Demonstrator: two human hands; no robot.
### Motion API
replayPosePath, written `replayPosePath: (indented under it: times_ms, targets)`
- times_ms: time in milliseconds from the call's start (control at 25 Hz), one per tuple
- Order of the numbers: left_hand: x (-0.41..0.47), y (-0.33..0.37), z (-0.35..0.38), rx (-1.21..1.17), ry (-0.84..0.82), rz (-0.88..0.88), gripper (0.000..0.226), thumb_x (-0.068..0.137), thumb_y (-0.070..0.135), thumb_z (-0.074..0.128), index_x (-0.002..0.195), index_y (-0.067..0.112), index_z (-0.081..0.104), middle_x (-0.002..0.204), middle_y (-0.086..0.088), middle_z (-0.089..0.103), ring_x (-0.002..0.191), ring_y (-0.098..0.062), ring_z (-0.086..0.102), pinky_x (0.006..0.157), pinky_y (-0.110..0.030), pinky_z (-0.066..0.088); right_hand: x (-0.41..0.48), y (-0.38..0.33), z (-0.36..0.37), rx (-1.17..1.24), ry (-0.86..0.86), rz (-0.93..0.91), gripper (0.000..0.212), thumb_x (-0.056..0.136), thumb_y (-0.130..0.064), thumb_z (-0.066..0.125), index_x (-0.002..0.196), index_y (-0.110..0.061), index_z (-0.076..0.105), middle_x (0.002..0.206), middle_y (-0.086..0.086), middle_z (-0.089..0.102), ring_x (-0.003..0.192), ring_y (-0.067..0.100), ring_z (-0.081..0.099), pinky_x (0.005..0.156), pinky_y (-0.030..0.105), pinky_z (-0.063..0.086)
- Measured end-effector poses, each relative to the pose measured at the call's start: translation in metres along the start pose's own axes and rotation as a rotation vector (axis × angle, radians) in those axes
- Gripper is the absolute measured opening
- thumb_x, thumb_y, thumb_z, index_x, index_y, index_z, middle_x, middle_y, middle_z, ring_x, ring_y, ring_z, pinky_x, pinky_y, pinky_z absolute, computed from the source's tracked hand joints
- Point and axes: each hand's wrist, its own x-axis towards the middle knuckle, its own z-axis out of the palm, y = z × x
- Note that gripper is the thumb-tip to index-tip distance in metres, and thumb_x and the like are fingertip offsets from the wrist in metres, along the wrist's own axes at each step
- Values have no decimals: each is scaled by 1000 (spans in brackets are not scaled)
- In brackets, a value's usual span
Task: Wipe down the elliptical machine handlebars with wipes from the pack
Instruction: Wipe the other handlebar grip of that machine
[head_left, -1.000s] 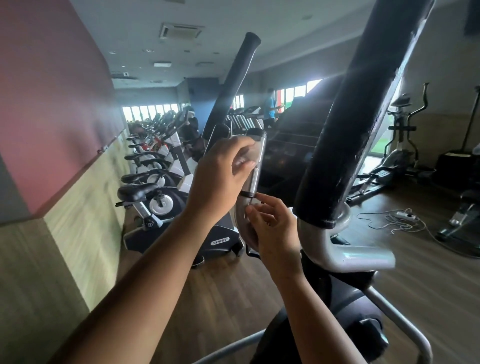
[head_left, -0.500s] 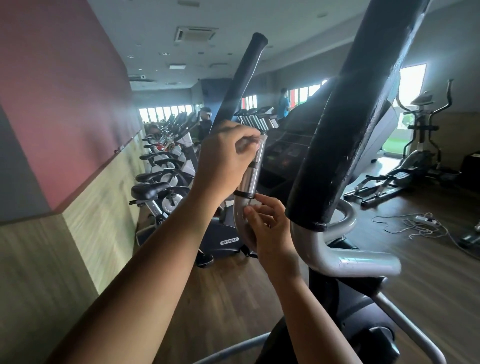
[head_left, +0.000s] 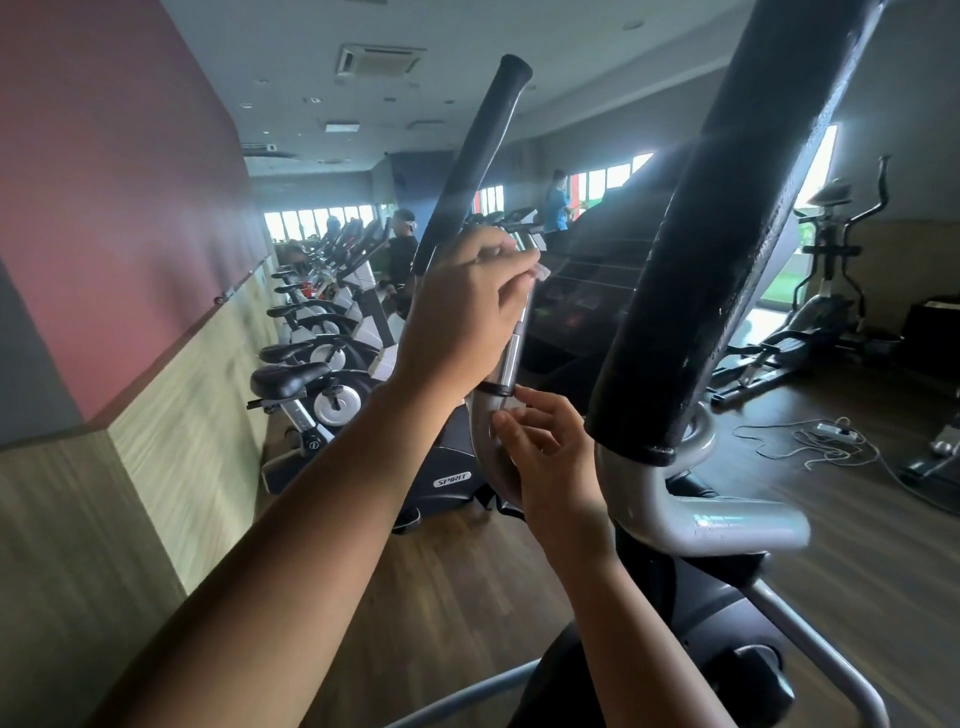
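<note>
Handlebar (head_left: 511, 358): left grip (head_left: 462, 312) pinches wipe (head_left: 540, 270) against it; right grip (head_left: 550, 457) curled round lower bend (head_left: 485, 441)

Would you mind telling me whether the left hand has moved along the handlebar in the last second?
Yes. The left hand, pinching the wipe, has slid slightly up the silver handlebar, away from the black ring.
</note>
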Motion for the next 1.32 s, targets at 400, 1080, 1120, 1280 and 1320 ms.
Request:
replayPosePath:
  times_ms: [400, 1080, 1120, 1280, 1320]
  targets:
    - [-48, -15, -8, -224, 82, 0, 22, 95, 13, 64, 114, 7, 75, 111, -11, 68, 101, 7, 51, 93, -10, 47, -8, -8, 7, -25, 86, -8, 17, 95, 0, 62, 110, -8, 64, 69, -7, 67, 58, 3, 61, 50, 23, 48]
    - [-30, -43, 6, -742, 77, -168, 23, 90, 26, 72, 107, 10, 77, 107, 3, 73, 102, -8, 69, 95, -28, 54, -21, -1, 41, -303, 448, -110, 22, 95, -8, 61, 97, -27, 70, 83, 0, 72, 68, 18, 68, 50, 23, 51]
    - [-38, -43, 5, -765, 70, -182, 23, 91, 25, 72, 108, 11, 77, 108, 4, 73, 104, -8, 69, 95, -30, 54, -22, 1, 43, -335, 465, -125, 21, 95, -9, 62, 98, -28, 70, 86, 0, 73, 71, 21, 70, 52, 25, 54]
    - [-106, -49, 1, -909, -17, -237, 19, 92, 18, 73, 111, 20, 76, 110, 10, 72, 108, -10, 69, 94, -40, 57, -26, 0, 51, -314, 473, -172, 12, 96, -4, 61, 106, -9, 67, 73, -11, 71, 64, 3, 67, 52, 18, 52]
    - [-113, -54, 1, -940, -42, -245, 19, 91, 18, 74, 110, 22, 76, 110, 10, 73, 108, -12, 69, 95, -40, 56, -27, 0, 54, -340, 486, -194, 12, 96, -4, 62, 105, -8, 67, 70, -13, 70, 62, -1, 66, 51, 16, 51]
